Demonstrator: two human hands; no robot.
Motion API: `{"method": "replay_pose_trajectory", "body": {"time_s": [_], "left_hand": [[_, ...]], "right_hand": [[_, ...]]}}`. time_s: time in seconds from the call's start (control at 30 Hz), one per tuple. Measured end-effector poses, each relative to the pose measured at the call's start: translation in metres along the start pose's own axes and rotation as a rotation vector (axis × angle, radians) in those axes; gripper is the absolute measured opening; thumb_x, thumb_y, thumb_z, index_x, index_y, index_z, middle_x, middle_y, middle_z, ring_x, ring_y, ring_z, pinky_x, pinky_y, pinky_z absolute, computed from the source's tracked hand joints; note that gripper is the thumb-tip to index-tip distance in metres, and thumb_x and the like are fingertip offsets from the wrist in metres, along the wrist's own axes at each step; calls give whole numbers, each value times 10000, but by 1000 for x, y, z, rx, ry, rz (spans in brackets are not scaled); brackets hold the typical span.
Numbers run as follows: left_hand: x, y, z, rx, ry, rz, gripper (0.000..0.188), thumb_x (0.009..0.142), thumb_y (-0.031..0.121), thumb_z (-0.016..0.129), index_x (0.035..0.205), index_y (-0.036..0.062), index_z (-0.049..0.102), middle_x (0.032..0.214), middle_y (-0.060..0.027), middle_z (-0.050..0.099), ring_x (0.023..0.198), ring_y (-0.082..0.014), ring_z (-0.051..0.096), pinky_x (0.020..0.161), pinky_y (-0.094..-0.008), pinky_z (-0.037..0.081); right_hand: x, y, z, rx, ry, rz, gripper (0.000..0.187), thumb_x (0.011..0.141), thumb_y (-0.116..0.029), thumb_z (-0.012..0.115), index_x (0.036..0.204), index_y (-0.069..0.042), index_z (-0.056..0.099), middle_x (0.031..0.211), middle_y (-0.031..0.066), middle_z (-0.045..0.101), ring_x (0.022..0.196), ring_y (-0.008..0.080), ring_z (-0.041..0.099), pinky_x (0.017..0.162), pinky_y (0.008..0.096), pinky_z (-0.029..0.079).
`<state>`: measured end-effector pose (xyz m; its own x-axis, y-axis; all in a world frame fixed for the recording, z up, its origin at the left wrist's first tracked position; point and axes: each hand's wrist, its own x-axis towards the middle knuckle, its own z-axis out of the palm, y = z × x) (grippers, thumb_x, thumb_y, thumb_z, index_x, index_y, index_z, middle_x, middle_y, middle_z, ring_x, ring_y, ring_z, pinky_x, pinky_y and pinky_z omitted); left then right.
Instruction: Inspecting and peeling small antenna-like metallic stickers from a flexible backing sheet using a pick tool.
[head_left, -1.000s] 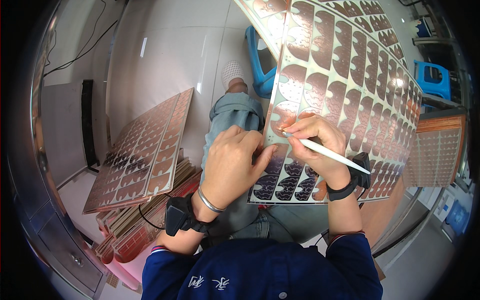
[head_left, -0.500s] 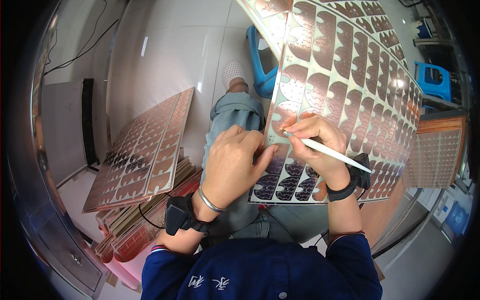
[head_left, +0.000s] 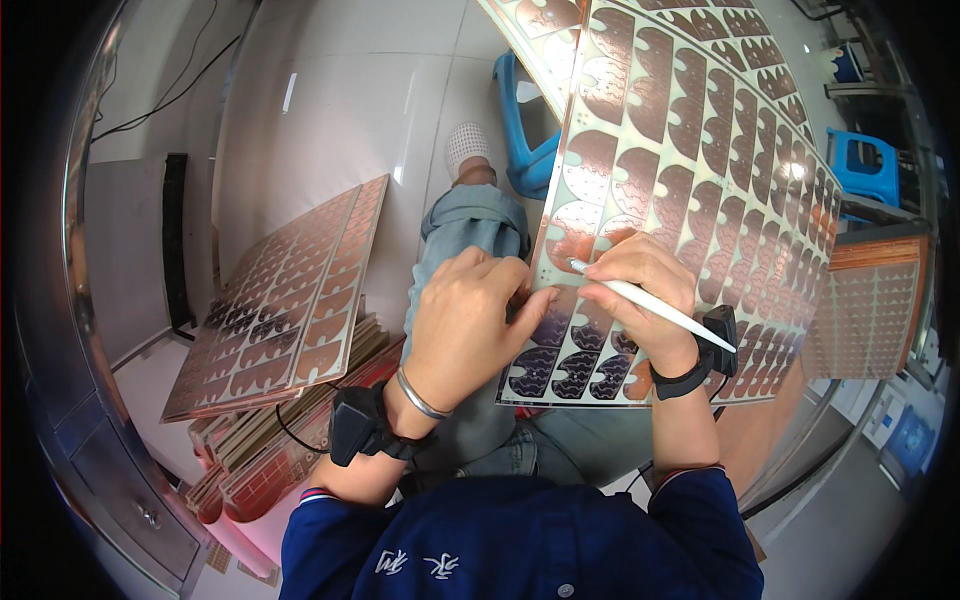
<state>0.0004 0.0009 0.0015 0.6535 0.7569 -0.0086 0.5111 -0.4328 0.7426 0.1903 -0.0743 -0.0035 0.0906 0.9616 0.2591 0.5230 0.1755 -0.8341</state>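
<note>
A large copper-patterned circuit panel (head_left: 728, 196) lies tilted before me, its dark and coppery rounded shapes set in rows on a pale green base. My left hand (head_left: 470, 315) closes on its left edge, the thumb lying on top; the other fingers curl down beside the edge and are partly hidden. Between thumb and fingers, my right hand (head_left: 648, 295) pinches a slim white pen-shaped tool (head_left: 668, 314). Its metallic-looking tip rests at or just over a copper shape near the left edge; contact cannot be made out. The handle slants down to the right.
At left, another patterned panel (head_left: 290, 300) leans on a stack of boards (head_left: 275, 440), with pink rolled material (head_left: 255, 540) below. A blue stool (head_left: 525, 150) stands beyond the panel, another blue stool (head_left: 865, 165) far right. A metal cabinet (head_left: 130, 480) borders the left.
The tool tip has shifted slightly right, and its handle end has dropped a little as my right hand tilts. My left hand stays in place on the panel edge.
</note>
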Motion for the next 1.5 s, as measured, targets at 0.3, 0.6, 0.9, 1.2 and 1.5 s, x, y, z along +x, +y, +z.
{"method": "replay_pose_trajectory", "body": {"time_s": [0.3,0.6,0.9,1.2,1.5], "left_hand": [[-1,-4,2,-3,7,31,245,756,252,756,713,64,605,614,-68,551,624,-256,541,568,-370,419],[0,0,-1,0,-15,-8,223,769,206,726,676,62,583,594,-56,563,636,-256,539,619,-378,431],[1,1,-1,2,-9,-4,223,768,207,729,674,63,587,593,-52,564,629,-252,537,614,-372,430],[1,1,-1,13,-19,-12,228,769,209,727,669,63,583,591,-53,560,632,-253,536,617,-373,431],[0,0,1,5,-17,5,219,763,194,727,683,52,581,607,-69,567,650,-270,540,628,-379,431]], "right_hand": [[-5,-7,-4,-23,-51,-29,278,651,55,710,914,-35,720,922,113,664,820,243,645,764,345,514],[-12,-6,-3,-19,-32,-38,292,637,54,733,916,-33,726,931,105,668,836,247,648,789,357,516],[-13,-7,-2,-44,1,-7,239,646,61,711,866,-33,708,901,98,671,826,245,650,748,340,527],[-14,-5,-1,-33,0,7,230,654,64,708,863,-32,708,885,100,674,812,242,651,739,338,529],[-12,-3,0,-41,1,-18,240,651,71,714,868,-33,710,869,98,676,791,240,655,734,334,534]]}}
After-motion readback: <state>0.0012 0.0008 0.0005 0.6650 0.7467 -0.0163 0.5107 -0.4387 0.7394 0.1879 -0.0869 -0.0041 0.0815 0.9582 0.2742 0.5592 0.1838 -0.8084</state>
